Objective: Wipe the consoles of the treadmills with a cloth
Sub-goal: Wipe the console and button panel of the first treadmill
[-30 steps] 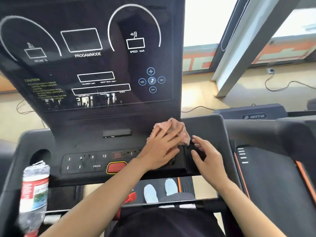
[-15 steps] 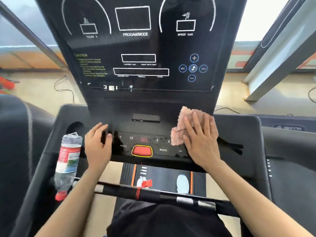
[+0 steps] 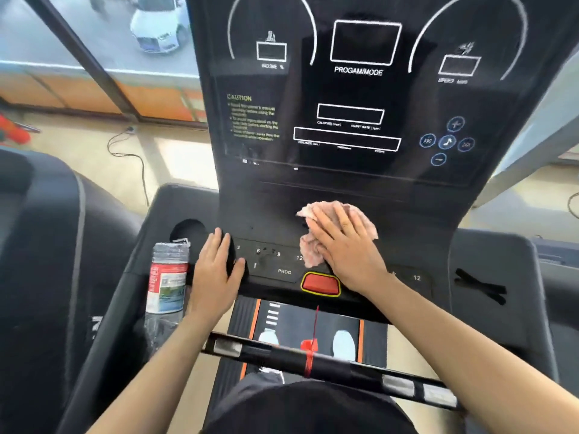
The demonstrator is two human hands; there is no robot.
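The black treadmill console (image 3: pixel 360 189) stands in front of me, with a dark display above and a button strip below. My right hand (image 3: pixel 347 249) lies flat on a crumpled pink cloth (image 3: pixel 308 252) and presses it onto the console just above the red stop button (image 3: pixel 321 284). The cloth covers part of the button strip near the number 12. My left hand (image 3: pixel 216 270) rests palm down on the left end of the button strip and holds nothing.
A plastic water bottle (image 3: pixel 167 277) with a red and white label leans by the left cup holder (image 3: pixel 188 230). A black handlebar (image 3: pixel 344 364) with a red cord crosses below my arms. Another treadmill (image 3: pixel 37 245) stands at the left. A black strap (image 3: pixel 479 286) lies on the right tray.
The cloth went from under my left hand to under my right hand, then slid left to the console's centre. My left hand moved to the strip's left end.
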